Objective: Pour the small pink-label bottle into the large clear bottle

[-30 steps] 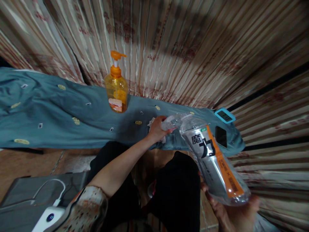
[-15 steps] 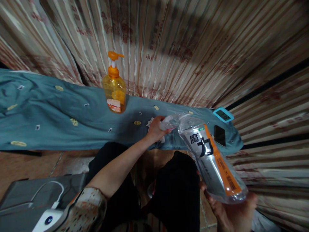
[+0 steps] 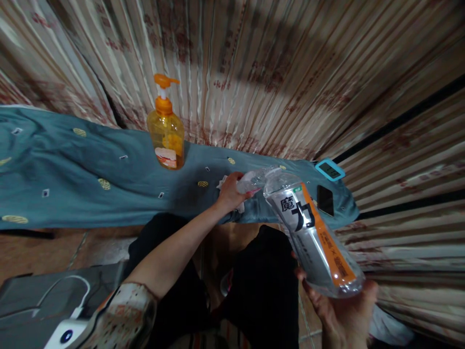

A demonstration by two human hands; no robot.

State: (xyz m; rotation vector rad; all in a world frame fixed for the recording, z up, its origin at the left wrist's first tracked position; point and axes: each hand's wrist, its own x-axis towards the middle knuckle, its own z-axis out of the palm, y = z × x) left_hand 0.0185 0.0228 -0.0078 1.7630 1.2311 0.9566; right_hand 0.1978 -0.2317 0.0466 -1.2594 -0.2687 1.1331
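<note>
My right hand (image 3: 339, 305) is curled round the lower end of a large clear plastic bottle (image 3: 312, 232) with a silver and orange label. The bottle is tilted, its upper end toward my left hand (image 3: 230, 191). The fingers of that hand are closed on a clear plastic piece (image 3: 254, 179), which meets or overlaps the large bottle's upper end; its exact kind is unclear. A crumpled white tissue-like scrap (image 3: 222, 182) shows beside and under my left hand. To the left stands an orange pump bottle (image 3: 166, 131) with amber liquid, upright on the cloth.
A teal patterned cloth (image 3: 123, 189) covers the narrow table. At its right end are a blue-framed digital clock (image 3: 330, 169) and a dark phone (image 3: 325, 200). A pleated curtain (image 3: 225, 97) hangs behind. At lower left, a white device (image 3: 67, 334) with a cable lies near a grey surface.
The whole view has shifted slightly, so everything sits a little farther left. Both hands keep their hold, and the large bottle stays tilted much as before.
</note>
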